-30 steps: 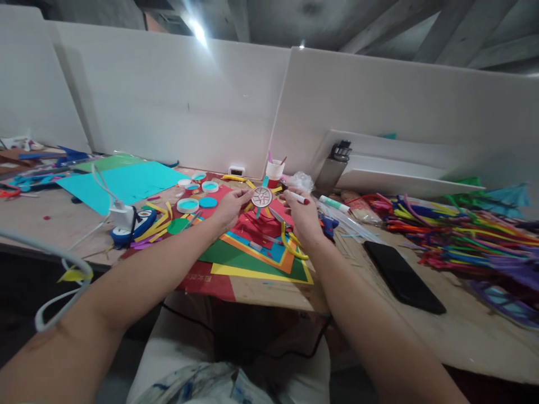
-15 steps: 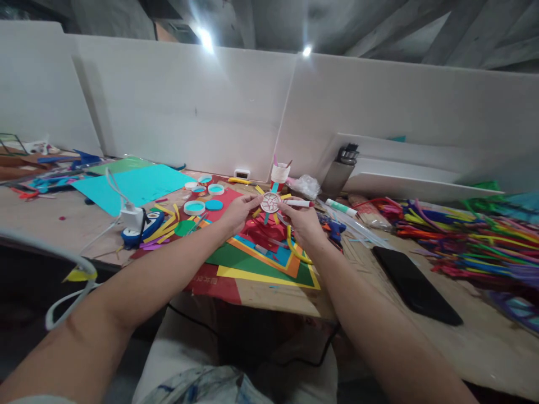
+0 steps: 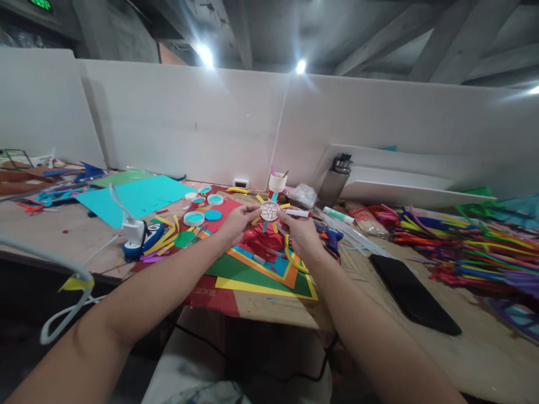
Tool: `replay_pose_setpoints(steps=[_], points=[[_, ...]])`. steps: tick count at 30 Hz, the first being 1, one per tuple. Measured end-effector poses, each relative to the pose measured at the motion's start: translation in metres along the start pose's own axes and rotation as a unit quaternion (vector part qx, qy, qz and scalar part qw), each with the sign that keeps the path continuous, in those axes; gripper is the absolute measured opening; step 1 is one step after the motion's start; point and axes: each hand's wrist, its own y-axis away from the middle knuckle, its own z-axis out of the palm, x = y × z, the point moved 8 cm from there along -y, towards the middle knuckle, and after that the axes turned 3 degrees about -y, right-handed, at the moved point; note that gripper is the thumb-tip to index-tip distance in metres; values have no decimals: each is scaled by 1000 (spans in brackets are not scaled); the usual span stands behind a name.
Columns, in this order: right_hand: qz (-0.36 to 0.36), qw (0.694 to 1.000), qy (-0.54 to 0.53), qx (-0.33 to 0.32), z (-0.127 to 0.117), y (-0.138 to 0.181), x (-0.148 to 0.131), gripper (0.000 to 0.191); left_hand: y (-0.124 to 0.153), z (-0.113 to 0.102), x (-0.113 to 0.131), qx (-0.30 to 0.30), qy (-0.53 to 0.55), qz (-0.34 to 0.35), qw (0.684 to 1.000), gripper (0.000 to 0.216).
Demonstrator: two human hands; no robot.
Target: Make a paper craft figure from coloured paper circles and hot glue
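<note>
A round white disc (image 3: pixel 269 211) with reddish lines drawn on its face is held up over the worktable. Yellow and blue strips stick out around its rim like rays. My left hand (image 3: pixel 241 221) pinches the disc's left edge between thumb and fingers. At the right edge, the fingers of my right hand (image 3: pixel 301 229) are closed on the disc too. That same hand also grips a white marker (image 3: pixel 298 213) with a dark red end, lying crosswise and pointing right. Below the hands lie red sheets and a stack of coloured paper (image 3: pixel 256 275).
Paint pots (image 3: pixel 194 219) with turquoise paint stand left of the hands. Behind the disc are stacked paper cups (image 3: pixel 277 182) and a bottle (image 3: pixel 336 179). To the right lie a black phone (image 3: pixel 415 294) and many pipe cleaners (image 3: pixel 467 241). A white charger (image 3: pixel 133 230) sits at left.
The head view has tilted up a little, so the table sits lower in the picture. Both hands keep their hold on the disc, which looks turned only slightly, if at all.
</note>
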Motion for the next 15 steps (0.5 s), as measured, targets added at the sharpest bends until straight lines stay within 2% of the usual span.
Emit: replay_pose_setpoints(steps=[7,12,15], points=[[-2,1000,-9,3,0,-1,1,35,3,3,7,1,-62,43,997,41],[-2,1000,3,0,1,-1,2,34,4,5,7,1,-23,7,1000,39],[18,999,-12,34,-6,-1,5,42,1,-1,16,19,-16,-5,1000,39]])
